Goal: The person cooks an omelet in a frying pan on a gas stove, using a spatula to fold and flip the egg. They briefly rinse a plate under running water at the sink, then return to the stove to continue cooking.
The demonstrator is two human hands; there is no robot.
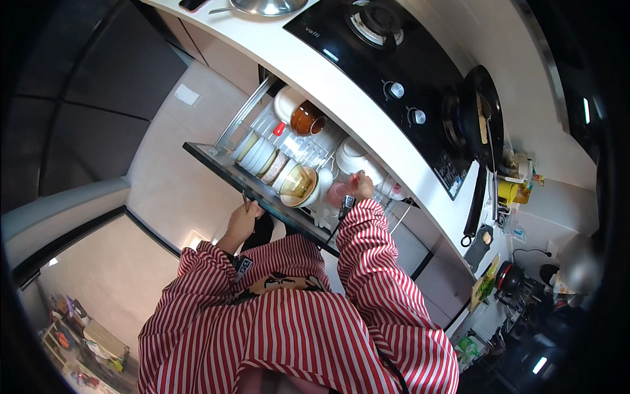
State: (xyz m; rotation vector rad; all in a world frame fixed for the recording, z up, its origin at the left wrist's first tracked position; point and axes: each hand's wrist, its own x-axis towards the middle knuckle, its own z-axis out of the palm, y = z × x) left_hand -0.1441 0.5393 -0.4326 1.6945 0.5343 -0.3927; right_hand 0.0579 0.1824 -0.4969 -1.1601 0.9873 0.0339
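My left hand is closed around a slim stick-like utensil, just outside the front panel of a pulled-out dish drawer. My right hand reaches down into the drawer, by a pinkish translucent bowl and a stack of white dishes. Its fingers are partly hidden, so whether they grip anything is unclear. Along the drawer's front stands a row of bowls, with an amber glass bowl beside them. A brown glazed bowl lies tilted toward the back.
Above the drawer runs a white countertop with a black gas hob. A frying pan with food and a utensil sits on the far burner, its handle reaching over the counter. A metal pan stands at the top edge.
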